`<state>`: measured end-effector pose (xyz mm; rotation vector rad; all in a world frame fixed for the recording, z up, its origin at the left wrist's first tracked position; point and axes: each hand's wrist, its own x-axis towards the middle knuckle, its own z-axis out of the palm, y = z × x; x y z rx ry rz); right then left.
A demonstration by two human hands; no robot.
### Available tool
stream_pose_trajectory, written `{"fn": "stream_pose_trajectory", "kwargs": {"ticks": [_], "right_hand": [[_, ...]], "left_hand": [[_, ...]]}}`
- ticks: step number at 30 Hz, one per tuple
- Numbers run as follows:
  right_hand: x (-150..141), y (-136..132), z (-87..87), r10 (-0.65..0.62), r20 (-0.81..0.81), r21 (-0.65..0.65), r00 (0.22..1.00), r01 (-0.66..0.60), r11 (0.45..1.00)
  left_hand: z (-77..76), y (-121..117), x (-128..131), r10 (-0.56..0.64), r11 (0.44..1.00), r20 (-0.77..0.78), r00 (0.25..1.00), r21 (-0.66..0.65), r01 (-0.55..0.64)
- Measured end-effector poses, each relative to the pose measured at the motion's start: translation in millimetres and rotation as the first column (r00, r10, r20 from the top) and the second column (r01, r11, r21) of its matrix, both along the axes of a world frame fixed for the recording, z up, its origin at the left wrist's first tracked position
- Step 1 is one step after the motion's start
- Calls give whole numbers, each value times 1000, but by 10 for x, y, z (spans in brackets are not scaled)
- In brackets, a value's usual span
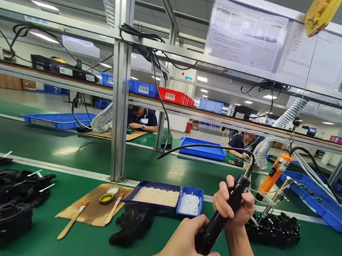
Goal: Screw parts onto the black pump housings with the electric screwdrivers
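Note:
A black corded electric screwdriver (221, 222) is tilted in front of me, with its cable leaving the upper end. My left hand (190, 240) is wrapped round its lower end, which is partly hidden by the palm. Higher up, near the cable end, the fingers of my right hand (233, 202) close round the body. Behind my right wrist stands a row of black moulded parts (281, 231) at a metal fixture (274, 201). An orange screwdriver (274, 173) hangs from a hook above them.
Black parts (2, 205) are piled at left. Two brushes (73, 219) and a small yellow dish (106, 198) lie on cardboard (85, 202). Trays hold beige pieces (156, 196) and white sticks (190, 203). A metal post (119, 112) rises ahead; two people sit beyond.

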<state>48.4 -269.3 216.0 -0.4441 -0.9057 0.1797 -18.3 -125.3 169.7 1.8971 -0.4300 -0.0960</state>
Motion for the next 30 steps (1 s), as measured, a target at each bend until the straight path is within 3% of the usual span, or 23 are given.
{"fn": "stream_pose_trajectory", "kwargs": {"ticks": [5,8,13,15,21,24,30], "right_hand": [[30,42,-39,92,16,97,996,-93,991],[16,59,-48,63,-35,101,997,-59,993],[-22,123,-64,-38,-54,9,998,38,999],[-40,155,-71,-49,-16,-20,999,49,999],[-81,223,-79,168,70,41,983,-171,984],[-75,240,-79,175,56,39,983,-177,983],[-22,238,-98,138,-11,32,990,-138,990]], "left_hand": [[2,9,12,-12,999,-13,1000,-42,12],[-15,-1,10,-44,987,-81,996,-157,31],[-5,-26,43,-194,947,-225,955,-296,123],[10,-20,72,-228,944,-245,942,-294,152],[-74,12,148,-360,930,-420,833,-228,287],[-104,11,154,-422,903,-449,788,-286,321],[-62,10,133,-444,878,-438,782,-389,281]]}}
